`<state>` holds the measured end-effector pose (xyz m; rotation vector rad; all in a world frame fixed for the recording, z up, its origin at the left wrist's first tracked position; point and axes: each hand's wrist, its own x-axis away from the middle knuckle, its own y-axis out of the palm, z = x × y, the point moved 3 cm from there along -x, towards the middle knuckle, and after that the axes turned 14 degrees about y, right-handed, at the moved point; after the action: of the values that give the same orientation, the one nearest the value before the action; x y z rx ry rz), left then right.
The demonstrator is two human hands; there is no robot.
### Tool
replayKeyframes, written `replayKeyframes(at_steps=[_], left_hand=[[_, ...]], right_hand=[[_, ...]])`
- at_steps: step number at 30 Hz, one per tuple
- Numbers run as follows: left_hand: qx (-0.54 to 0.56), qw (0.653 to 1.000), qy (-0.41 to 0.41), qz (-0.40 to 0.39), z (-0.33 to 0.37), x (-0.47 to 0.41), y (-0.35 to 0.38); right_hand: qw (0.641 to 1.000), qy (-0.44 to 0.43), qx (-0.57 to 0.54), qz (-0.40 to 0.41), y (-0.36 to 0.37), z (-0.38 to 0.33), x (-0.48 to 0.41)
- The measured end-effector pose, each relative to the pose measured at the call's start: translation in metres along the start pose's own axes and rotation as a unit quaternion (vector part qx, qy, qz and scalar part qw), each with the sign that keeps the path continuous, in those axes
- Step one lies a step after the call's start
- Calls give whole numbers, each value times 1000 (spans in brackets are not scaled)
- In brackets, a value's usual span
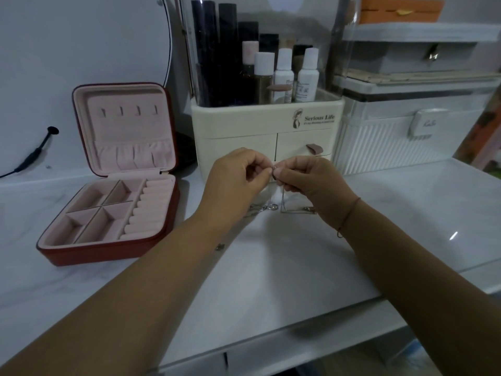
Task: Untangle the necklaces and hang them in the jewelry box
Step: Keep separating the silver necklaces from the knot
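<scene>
L hand [236, 175] & R hand [309, 181] pinch 1 chain [283, 195]; 1 jewelry box [95, 253] open.

One left hand [238, 173], one right hand [309, 181], one jewelry box [95, 253], four hooks [120, 111].

The cream organizer [268, 126] stands just behind the left hand [238, 172] and right hand [311, 180], blocking forward reach. Bare tabletop [406, 213] gives passage leftward as far as the open jewelry box [108, 251], and rightward in front of a ribbed white case [379, 142].
</scene>
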<state>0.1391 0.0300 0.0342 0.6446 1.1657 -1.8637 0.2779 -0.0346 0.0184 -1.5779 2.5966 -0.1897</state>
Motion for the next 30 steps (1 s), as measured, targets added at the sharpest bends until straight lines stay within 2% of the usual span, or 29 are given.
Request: replayKeyframes(at_steps=[4, 8, 11, 13, 17, 25, 30], left_hand=[[4, 1000, -15, -26, -4, 1, 1], [98, 988, -122, -10, -8, 2, 3], [216, 950, -227, 14, -10, 4, 9], [284, 920, -268, 19, -9, 6, 13], [358, 879, -310, 46, -9, 5, 16], [284, 915, -282, 40, -11, 5, 12], [214, 951, -224, 23, -7, 4, 7]], right_hand=[[1000, -8, 19, 2, 0, 0, 2], [999, -20, 22, 17, 0, -1, 2], [997, -43, 10, 64, -3, -4, 3], [994, -54, -4, 90, -5, -7, 5], [997, -57, 10, 60, -3, -10, 8], [998, -42, 13, 36, 0, -9, 8], [997, -50, 42, 46, 0, -8, 7]])
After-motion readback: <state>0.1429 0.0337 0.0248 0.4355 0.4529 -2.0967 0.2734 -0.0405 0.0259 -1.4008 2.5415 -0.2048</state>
